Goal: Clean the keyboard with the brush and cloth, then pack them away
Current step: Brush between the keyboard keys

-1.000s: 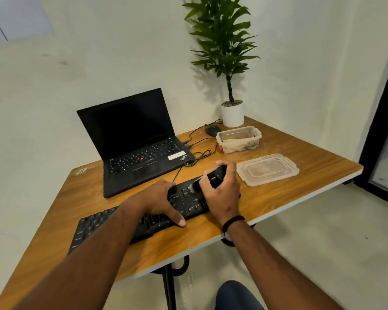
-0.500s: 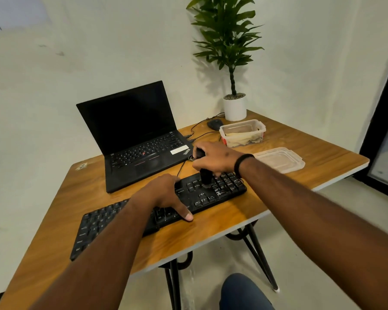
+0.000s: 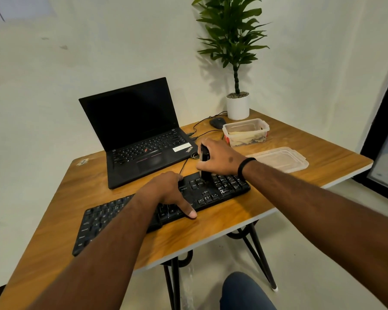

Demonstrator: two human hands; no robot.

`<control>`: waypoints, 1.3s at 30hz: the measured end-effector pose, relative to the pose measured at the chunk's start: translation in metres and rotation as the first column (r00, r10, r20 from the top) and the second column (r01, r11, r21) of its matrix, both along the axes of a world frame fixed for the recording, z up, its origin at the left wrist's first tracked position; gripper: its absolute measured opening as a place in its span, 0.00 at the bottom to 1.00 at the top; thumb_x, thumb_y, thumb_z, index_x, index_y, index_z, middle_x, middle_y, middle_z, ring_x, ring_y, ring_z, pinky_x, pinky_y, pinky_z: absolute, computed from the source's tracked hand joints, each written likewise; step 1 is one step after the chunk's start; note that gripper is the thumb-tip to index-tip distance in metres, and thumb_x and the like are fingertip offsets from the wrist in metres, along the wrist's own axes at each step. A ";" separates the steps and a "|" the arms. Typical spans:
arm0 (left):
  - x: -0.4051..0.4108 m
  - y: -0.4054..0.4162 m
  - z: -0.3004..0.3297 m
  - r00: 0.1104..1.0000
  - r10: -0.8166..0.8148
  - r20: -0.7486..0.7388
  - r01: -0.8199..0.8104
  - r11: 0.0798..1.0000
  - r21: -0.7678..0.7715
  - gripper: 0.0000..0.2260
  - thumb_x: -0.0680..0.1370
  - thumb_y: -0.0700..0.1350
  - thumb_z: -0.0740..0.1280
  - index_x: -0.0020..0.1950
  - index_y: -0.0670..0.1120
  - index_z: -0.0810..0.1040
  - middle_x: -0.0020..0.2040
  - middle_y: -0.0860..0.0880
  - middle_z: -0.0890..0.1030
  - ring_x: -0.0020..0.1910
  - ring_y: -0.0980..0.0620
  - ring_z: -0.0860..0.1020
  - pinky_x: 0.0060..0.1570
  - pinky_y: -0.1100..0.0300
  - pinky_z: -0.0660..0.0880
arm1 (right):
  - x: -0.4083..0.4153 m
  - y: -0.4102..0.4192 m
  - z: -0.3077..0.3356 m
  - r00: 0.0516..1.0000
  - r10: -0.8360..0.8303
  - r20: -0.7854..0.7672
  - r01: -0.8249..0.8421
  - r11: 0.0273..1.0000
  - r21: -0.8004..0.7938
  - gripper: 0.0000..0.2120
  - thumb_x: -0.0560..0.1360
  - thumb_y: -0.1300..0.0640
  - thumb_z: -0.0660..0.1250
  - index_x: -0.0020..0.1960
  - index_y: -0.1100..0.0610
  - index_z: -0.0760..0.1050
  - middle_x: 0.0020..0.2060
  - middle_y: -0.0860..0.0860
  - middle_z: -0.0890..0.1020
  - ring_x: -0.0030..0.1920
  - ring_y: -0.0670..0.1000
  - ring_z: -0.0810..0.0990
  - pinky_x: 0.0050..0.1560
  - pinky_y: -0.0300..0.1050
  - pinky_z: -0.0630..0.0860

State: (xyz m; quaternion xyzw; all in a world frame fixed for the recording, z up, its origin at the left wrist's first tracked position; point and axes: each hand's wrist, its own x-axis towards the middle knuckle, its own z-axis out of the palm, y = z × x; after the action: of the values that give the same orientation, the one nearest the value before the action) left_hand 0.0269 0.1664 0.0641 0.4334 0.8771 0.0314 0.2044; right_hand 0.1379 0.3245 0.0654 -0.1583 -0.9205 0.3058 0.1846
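**Brush upright on the keyboard's right end**

A black keyboard (image 3: pixel 213 193) lies slanted across the near part of the wooden table (image 3: pixel 211 229), its left end closest to the camera. The left hand (image 3: pixel 166 191) rests on its middle — fingers fairly straight and spread over the keys, thumb stretched along the front edge, holding nothing. To the right, the right hand (image 3: pixel 220 158) grips the black brush (image 3: pixel 204 163) from above, fingers curled round the handle; the brush stands nearly upright with its lower end on the keys of the keyboard's right section, just beyond the left hand's knuckles. Behind the hands sits an open laptop (image 3: pixel 143 139) with a dark screen. Further right, an open clear container (image 3: pixel 245 132) holds something pale — possibly the cloth, I cannot tell — and its lid (image 3: pixel 282 158) lies flat near the right wrist.
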 end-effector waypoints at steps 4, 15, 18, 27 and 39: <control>0.000 -0.001 0.000 1.000 -0.003 0.007 0.003 1.000 0.010 0.52 0.57 0.58 0.85 0.76 0.48 0.67 0.73 0.48 0.72 0.70 0.45 0.70 0.65 0.51 0.71 | 0.000 0.000 0.013 0.987 0.122 0.102 -0.106 0.984 -0.143 0.12 0.72 0.58 0.72 0.52 0.59 0.73 0.43 0.53 0.78 0.41 0.52 0.82 0.30 0.40 0.77; -0.002 -0.003 -0.002 1.000 -0.020 -0.014 0.020 1.000 0.010 0.59 0.55 0.61 0.84 0.80 0.49 0.60 0.77 0.48 0.67 0.74 0.45 0.67 0.69 0.49 0.70 | -0.012 -0.011 0.018 0.962 0.165 0.219 -0.138 0.982 -0.131 0.13 0.72 0.57 0.73 0.50 0.56 0.70 0.47 0.56 0.78 0.41 0.54 0.83 0.31 0.44 0.81; -0.002 -0.003 -0.001 1.000 -0.021 -0.011 0.021 1.000 0.009 0.59 0.56 0.61 0.84 0.80 0.48 0.60 0.77 0.49 0.67 0.74 0.45 0.68 0.69 0.49 0.70 | -0.017 -0.013 0.015 0.986 0.078 0.150 -0.082 0.996 0.024 0.18 0.70 0.55 0.74 0.54 0.57 0.70 0.46 0.55 0.78 0.44 0.55 0.82 0.36 0.48 0.83; 0.000 -0.003 0.000 0.999 -0.023 -0.030 0.023 1.000 0.008 0.58 0.57 0.61 0.84 0.80 0.47 0.60 0.76 0.48 0.68 0.72 0.45 0.69 0.65 0.51 0.71 | -0.021 -0.022 0.021 0.956 0.159 0.245 -0.145 0.987 -0.073 0.18 0.70 0.56 0.75 0.54 0.59 0.70 0.47 0.56 0.78 0.42 0.55 0.83 0.34 0.49 0.84; -0.002 -0.003 -0.002 1.000 -0.004 -0.013 0.004 1.000 0.002 0.51 0.56 0.61 0.84 0.73 0.46 0.68 0.64 0.49 0.75 0.60 0.47 0.75 0.58 0.51 0.76 | -0.031 -0.026 0.007 0.988 0.122 0.099 -0.107 0.984 -0.141 0.21 0.70 0.59 0.75 0.57 0.58 0.69 0.48 0.57 0.78 0.44 0.56 0.84 0.36 0.50 0.84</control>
State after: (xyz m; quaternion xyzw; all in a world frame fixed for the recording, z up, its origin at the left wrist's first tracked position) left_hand 0.0245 0.1639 0.0619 0.4358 0.8774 0.0291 0.1986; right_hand 0.1071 0.2981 0.0729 -0.1334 -0.9138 0.3688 0.1058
